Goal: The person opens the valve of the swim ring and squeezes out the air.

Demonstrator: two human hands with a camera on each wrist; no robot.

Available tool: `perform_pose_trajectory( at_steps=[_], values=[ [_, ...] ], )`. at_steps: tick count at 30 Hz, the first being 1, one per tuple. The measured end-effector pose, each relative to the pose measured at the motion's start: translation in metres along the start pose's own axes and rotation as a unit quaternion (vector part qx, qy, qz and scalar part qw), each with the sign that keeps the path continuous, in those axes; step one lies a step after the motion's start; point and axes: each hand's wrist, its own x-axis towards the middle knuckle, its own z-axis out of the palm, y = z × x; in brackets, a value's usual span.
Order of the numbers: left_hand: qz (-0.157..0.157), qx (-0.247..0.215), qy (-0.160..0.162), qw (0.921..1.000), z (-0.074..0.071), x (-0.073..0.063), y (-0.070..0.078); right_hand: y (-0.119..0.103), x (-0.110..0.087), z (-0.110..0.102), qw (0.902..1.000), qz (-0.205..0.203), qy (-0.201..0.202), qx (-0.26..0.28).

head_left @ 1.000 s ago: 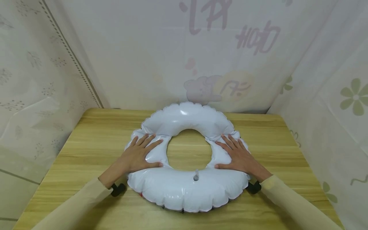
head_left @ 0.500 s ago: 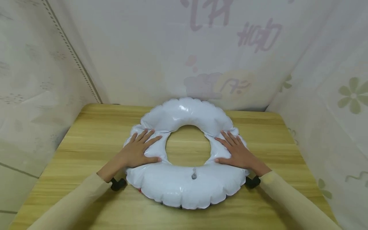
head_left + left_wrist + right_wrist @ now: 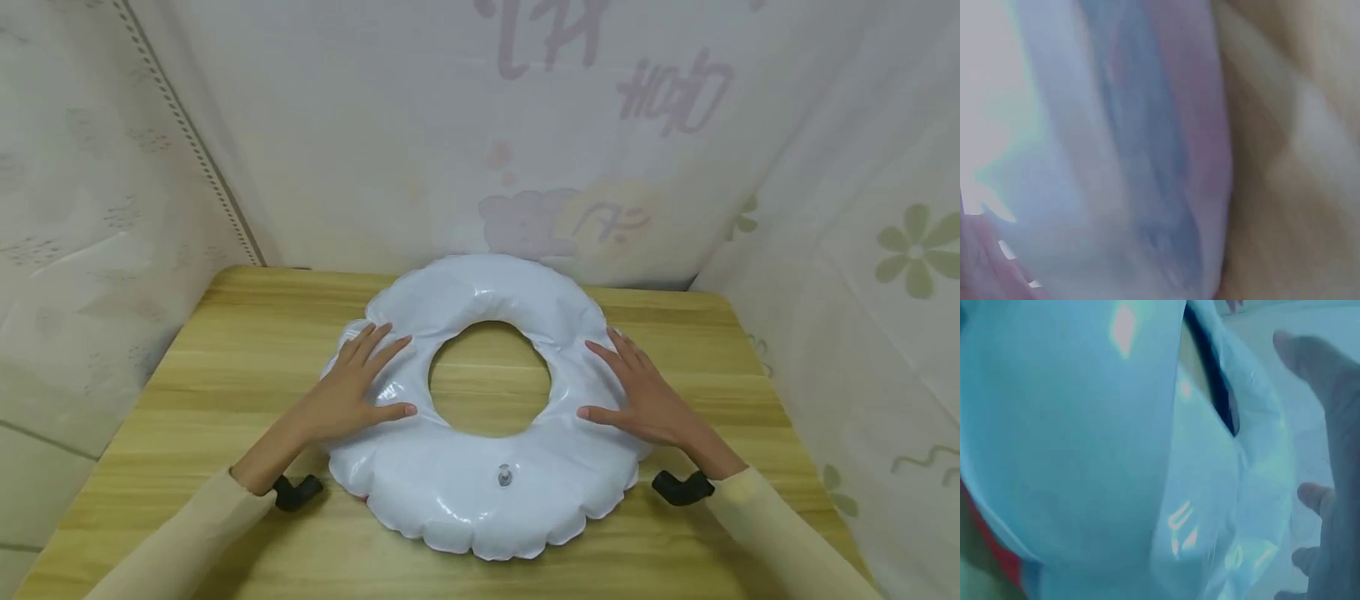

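Observation:
A white inflatable swim ring [image 3: 420,492] lies flat on the wooden table, its small clear valve [image 3: 505,476] upright on the near side. Over the ring's left side is my left hand [image 3: 345,392], fingers spread and thumb pointing toward the hole. My right hand [image 3: 645,392] hovers over the right side with straight, parted fingers. In the right wrist view, a gap shows between the right fingers [image 3: 1316,362] and the ring [image 3: 1072,456]. The left wrist view is blurred; the ring's side [image 3: 1147,144] looks bluish and pink there.
Wood-grain table [image 3: 255,367] extends around the ring on both sides. A pale printed cloth [image 3: 360,150] hangs behind the back edge, and a flowered one [image 3: 870,333] stands on the right. Dark wrist mounts [image 3: 682,487] jut out below the sleeves.
Both hands pressed the ring's sides down before. Now they have eased up, the right one outward and off the surface, and the ring's dented sides have puffed back up. The valve sticks up more.

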Motion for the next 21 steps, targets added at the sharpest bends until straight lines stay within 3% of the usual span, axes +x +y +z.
perform_pose_trajectory(
  at_steps=[4,9,14,21],
  values=[
    [0.014,0.017,0.012,0.9997,0.001,-0.014,0.012,-0.013,-0.012,0.003,1.0,-0.004,0.002,0.0],
    [0.014,0.035,0.01,0.9993,0.018,-0.027,0.019,-0.023,-0.026,0.024,0.9991,-0.007,-0.002,-0.041],
    [0.004,0.051,-0.003,0.9987,0.033,-0.028,0.02,-0.029,-0.031,0.041,0.9978,0.013,-0.003,-0.065],
    [-0.021,0.052,-0.035,0.9978,0.037,-0.027,0.018,-0.032,-0.028,0.051,0.9979,0.034,-0.008,-0.054]
  ],
)
